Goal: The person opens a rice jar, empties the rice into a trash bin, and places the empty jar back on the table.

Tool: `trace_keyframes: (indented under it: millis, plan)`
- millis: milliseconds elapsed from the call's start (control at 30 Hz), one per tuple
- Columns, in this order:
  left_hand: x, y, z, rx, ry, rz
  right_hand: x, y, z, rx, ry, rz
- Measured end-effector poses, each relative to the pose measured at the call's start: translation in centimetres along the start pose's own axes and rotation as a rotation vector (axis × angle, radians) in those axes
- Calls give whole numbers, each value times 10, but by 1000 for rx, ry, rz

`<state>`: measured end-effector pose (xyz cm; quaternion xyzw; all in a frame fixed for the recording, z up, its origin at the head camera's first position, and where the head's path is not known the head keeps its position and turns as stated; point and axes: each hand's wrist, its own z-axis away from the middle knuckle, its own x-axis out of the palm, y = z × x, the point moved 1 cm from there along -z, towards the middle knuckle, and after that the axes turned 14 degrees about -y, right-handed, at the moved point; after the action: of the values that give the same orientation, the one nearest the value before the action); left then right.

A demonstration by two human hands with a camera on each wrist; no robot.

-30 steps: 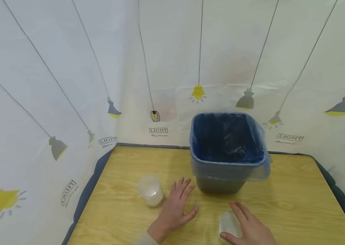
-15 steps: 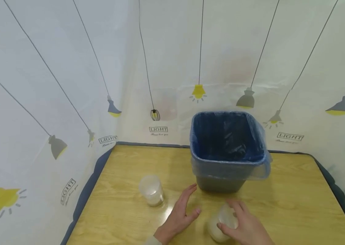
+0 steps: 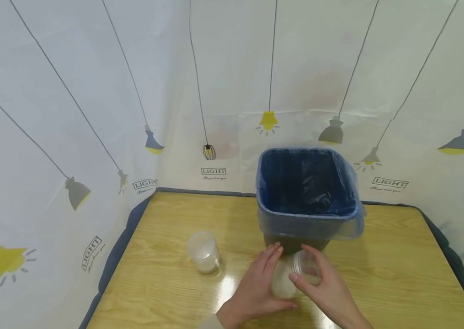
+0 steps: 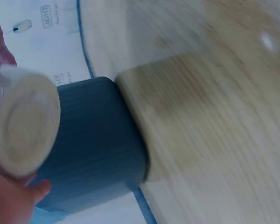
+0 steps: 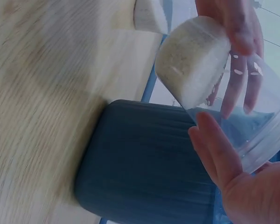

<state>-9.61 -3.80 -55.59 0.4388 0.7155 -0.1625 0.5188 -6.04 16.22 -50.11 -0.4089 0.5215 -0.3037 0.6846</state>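
In the head view, my left hand [image 3: 254, 288] grips the base end of a clear plastic jar [image 3: 283, 281], while my right hand [image 3: 330, 290] holds it near its ridged rim. The jar is tilted and raised off the table in front of the bin. White, rice-like grains [image 5: 196, 60] are packed in its base, with a few stuck to the wall in the right wrist view. Its round underside shows in the left wrist view. A second clear jar [image 3: 205, 253], with pale contents at its bottom, stands upright to the left of my left hand.
A dark bin [image 3: 293, 242] lined with a blue bag [image 3: 310, 226] stands at the back of the wooden table [image 3: 166, 292], just beyond my hands. White cloth [image 3: 223, 68] printed with lamps encloses the table's back and sides.
My right hand has lifted the jar from the table, tipped it and moved it slightly left and forward. My left hand has come right and taken hold of the jar's base end.
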Motion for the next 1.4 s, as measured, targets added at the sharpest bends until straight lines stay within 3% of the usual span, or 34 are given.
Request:
trace_keyframes:
  millis: [167,300,500,667,1000,1100,1400]
  plan:
    - [-1,5,-9,-48,32,-45,0,-5,-1,-57,60,18]
    - [-2,7,-11,-79,30,-61,-1,-5,-1,-74,44,31]
    - [-3,6,-8,-86,85,-163,-10,-8,2,-73,-12,249]
    - [-6,3,-10,-109,71,-229,-11,-11,1,-115,32,328]
    - [-6,7,-16,-118,46,-232,-4,-11,-5,-112,148,489]
    - [-6,10,-17,-128,43,-232,-1,-10,-7,-161,206,521]
    - [-8,14,-18,-157,24,-162,1,-3,-17,-448,349,586]
